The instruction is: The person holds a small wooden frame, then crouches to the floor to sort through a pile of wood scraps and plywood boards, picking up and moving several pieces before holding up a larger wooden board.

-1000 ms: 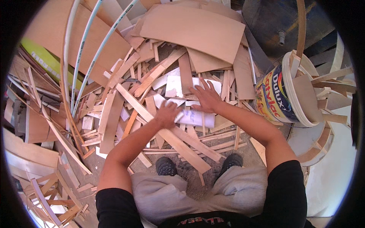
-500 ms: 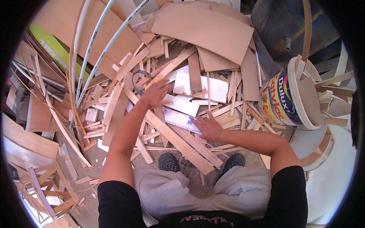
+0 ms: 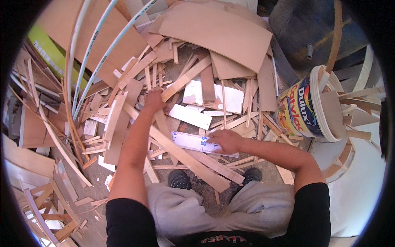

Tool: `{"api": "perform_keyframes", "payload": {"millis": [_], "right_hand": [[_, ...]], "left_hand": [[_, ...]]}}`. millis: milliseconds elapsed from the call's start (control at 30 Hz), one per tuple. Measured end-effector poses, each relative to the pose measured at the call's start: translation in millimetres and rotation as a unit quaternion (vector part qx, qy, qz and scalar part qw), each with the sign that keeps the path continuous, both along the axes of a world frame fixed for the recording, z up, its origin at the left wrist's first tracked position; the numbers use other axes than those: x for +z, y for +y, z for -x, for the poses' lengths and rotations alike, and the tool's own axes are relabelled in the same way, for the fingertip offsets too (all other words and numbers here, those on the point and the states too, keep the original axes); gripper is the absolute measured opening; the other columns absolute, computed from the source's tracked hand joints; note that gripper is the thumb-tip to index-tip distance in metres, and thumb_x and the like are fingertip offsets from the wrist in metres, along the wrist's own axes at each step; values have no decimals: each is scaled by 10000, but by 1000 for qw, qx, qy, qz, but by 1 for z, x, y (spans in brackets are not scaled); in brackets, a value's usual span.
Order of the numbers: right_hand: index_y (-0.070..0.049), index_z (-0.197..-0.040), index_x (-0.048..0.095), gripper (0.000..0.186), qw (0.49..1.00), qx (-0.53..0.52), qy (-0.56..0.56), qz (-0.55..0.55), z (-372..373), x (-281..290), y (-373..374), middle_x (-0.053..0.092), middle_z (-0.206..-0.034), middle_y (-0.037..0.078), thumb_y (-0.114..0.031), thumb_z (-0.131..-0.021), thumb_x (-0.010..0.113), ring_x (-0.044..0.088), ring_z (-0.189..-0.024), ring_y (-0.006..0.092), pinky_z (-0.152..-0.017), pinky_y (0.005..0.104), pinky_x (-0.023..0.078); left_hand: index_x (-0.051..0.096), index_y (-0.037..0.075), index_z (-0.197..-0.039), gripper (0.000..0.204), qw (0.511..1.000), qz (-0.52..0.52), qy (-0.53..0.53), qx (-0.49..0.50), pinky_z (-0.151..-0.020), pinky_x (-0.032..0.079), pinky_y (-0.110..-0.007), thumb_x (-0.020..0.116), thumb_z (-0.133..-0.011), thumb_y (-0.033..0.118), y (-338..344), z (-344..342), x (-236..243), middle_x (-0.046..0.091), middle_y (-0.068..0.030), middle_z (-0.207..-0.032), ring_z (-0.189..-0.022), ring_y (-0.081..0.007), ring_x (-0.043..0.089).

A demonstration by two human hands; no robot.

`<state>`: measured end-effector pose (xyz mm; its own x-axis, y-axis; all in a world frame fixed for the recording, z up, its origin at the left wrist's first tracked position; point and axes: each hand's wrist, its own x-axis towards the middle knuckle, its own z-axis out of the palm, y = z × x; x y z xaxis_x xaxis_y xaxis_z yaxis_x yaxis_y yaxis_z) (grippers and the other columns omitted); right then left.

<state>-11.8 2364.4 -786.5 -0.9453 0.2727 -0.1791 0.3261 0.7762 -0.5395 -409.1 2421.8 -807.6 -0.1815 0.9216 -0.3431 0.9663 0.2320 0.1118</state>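
Ahead of my feet lies a pile of wood offcuts. My left hand point(image 3: 154, 100) is closed at the near end of a pale wooden strip point(image 3: 188, 77). Whatever its curled fingers hold is hidden. My right hand point(image 3: 225, 141) grips a white board strip point(image 3: 187, 141) with blue marks near its right end, fingers on its upper face. Just beyond that strip rests a plain white offcut point(image 3: 190, 117). A larger chipped white board point(image 3: 232, 99) sits farther back, partly under a brown wooden piece point(image 3: 207, 82). Two long wooden slats point(image 3: 193, 162) cross the pile toward my shoes.
Big brown sheets point(image 3: 218, 33) cover the back of the pile. To the right a paint bucket point(image 3: 302, 107) holds wooden offcuts. Bent pale pipes point(image 3: 90, 53) arch up at the left. Curved wooden frames point(image 3: 45, 210) stand at the lower left, and my shoes point(image 3: 180, 180) border the pile.
My left hand has moved left and gone from spread to curled. The blue-marked white strip has shifted toward me with my right hand, showing more of its right end.
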Motion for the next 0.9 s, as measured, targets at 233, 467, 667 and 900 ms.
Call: {"api": "perform_keyframes", "payload": {"millis": [233, 467, 667, 900], "right_hand": [[-58, -1131, 676, 259, 857, -446, 221, 135, 11, -15, 104, 732, -880, 115, -275, -1011, 600, 724, -815, 213, -736, 368, 572], [-64, -1333, 539, 497, 431, -781, 373, 255, 8, -14, 226, 716, -1030, 75, -404, -994, 668, 673, -951, 233, -724, 329, 584], [-72, -1190, 618, 517, 536, -710, 323, 322, -57, -18, 266, 732, -992, 62, -548, -987, 624, 644, -807, 170, -666, 351, 509], [-52, -1110, 673, 508, 639, -571, 245, 453, 3, -39, 106, 705, -1030, 66, -528, -934, 707, 631, -817, 177, -683, 365, 520]], "left_hand": [[680, 166, -1273, 658, 988, 108, 43, -100, -1061, 489, -515, 837, -713, 473, -5, -3, 39, 693, -152, -1252, -1218, -395, 626], [581, 50, -1409, 882, 994, 39, 34, -92, -1091, 441, -548, 755, -780, 644, 16, -45, 40, 566, -208, -1432, -1340, -405, 528], [654, 51, -1294, 614, 950, -138, -157, -233, -993, 517, -433, 749, -877, 491, 43, -119, 45, 689, -204, -1223, -1135, -359, 667], [522, 53, -1416, 633, 794, -75, -555, 236, -998, 492, -420, 650, -979, 493, 34, -143, 37, 683, -139, -1213, -1123, -297, 654]]}}
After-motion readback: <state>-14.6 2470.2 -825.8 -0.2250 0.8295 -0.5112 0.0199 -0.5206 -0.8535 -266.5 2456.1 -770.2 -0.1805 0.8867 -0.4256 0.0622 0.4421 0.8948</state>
